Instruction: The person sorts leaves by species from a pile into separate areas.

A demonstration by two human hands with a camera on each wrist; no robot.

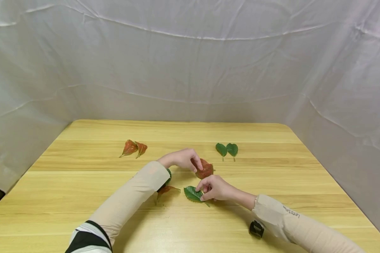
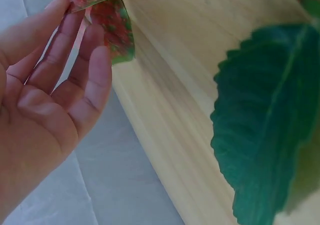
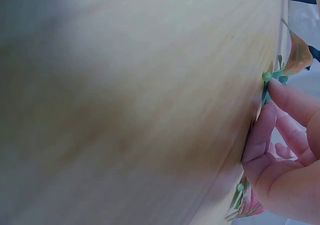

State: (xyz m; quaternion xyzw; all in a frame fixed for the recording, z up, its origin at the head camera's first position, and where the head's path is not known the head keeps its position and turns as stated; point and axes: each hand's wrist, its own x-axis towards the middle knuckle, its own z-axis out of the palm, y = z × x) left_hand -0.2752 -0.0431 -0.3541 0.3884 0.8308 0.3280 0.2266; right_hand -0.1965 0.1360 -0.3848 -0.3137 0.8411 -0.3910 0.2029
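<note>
My left hand (image 1: pixel 185 160) pinches the edge of a red leaf (image 1: pixel 205 169) near the table's middle. In the left wrist view, red-and-green leaf surface (image 2: pixel 115 27) shows at the fingertips. Closer to the front, my right hand (image 1: pixel 217 188) has thumb and forefinger on a serrated green leaf (image 1: pixel 192 194), pinching it near its stem end. Another green leaf (image 2: pixel 265 120) looms large beside the left wrist, and the sleeve partly covers it in the head view. Just in front of that one lies a curled reddish leaf (image 1: pixel 168 189).
Two red leaves (image 1: pixel 130 147) lie at the back left of the wooden table (image 1: pixel 98 182). At the back right, two green leaves (image 1: pixel 232 149) rest side by side. A small black object (image 1: pixel 256 229) is by the right sleeve. Pale cloth (image 1: pixel 190 70) hangs around the table.
</note>
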